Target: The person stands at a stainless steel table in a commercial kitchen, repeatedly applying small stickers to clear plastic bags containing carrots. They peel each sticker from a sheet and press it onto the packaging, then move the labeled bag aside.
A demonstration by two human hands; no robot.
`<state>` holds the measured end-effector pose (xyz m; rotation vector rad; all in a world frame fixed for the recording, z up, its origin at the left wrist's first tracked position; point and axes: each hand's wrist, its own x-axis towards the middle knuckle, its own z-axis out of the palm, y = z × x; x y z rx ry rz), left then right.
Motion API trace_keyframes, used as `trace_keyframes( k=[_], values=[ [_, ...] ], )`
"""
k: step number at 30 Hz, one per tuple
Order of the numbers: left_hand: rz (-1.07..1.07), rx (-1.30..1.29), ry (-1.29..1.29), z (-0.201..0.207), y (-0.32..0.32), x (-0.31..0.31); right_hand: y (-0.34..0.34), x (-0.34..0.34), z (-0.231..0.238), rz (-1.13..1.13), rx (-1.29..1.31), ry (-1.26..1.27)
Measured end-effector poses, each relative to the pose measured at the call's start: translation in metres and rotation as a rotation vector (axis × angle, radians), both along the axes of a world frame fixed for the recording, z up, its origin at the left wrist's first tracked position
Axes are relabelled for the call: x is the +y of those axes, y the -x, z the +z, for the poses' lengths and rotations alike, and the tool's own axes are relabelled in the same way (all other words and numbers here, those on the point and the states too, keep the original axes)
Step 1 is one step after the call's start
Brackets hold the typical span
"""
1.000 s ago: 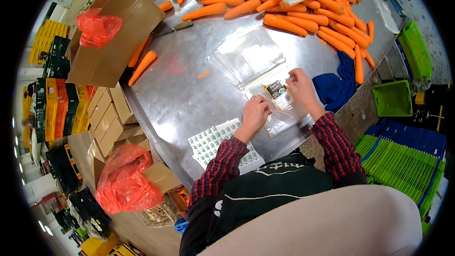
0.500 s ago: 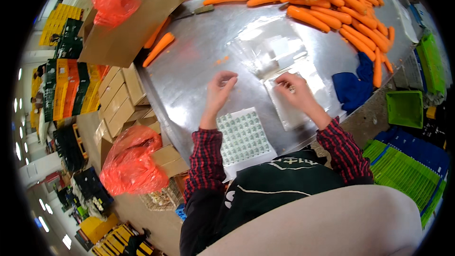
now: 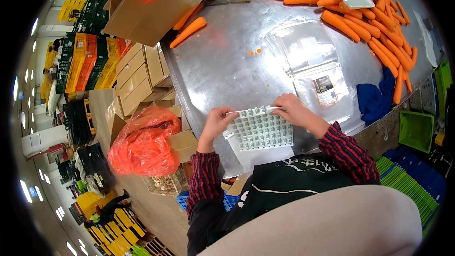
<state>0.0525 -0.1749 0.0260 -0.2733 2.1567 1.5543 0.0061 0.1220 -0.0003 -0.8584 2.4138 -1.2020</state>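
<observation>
"What do the hands hold?"

"The left hand (image 3: 219, 125) and the right hand (image 3: 296, 113) pinch the far edge of a green-and-white sticker sheet (image 3: 263, 132), over plain white paper (image 3: 253, 158) on the steel table (image 3: 218, 61)."

"And beyond it?"

"Clear plastic bags (image 3: 303, 42). A black-topped label (image 3: 325, 91) shows at the nearest; through the glare I can't tell whether it's inside or on top."

"Farther off?"

"Heaped carrots (image 3: 388, 42), with a crumpled blue cloth (image 3: 376, 98) by the near end."

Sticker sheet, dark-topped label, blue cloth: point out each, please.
Sticker sheet (image 3: 265, 132): head view, middle of the printed face.
Dark-topped label (image 3: 324, 91): head view, middle of the face.
Blue cloth (image 3: 372, 102): head view, middle of the bunched main part.
</observation>
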Motion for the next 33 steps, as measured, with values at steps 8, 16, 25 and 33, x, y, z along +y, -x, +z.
trace_keyframes(
  k=[8,16,25,33],
  values=[
    [-0.086,0.070,-0.097,0.044,0.007,0.036,0.003,-0.024,0.068,0.047,0.088,0.226],
    [0.038,-0.071,-0.268,0.017,0.017,0.039,-0.013,-0.022,0.061,-0.040,0.549,0.116],
    [0.052,0.314,0.343,-0.030,0.012,0.006,0.000,0.116,0.000,-0.892,-0.453,0.495],
    [-0.332,0.691,0.159,-0.033,0.053,0.210,0.018,0.160,-0.056,-0.921,-0.251,0.025]
  ],
)
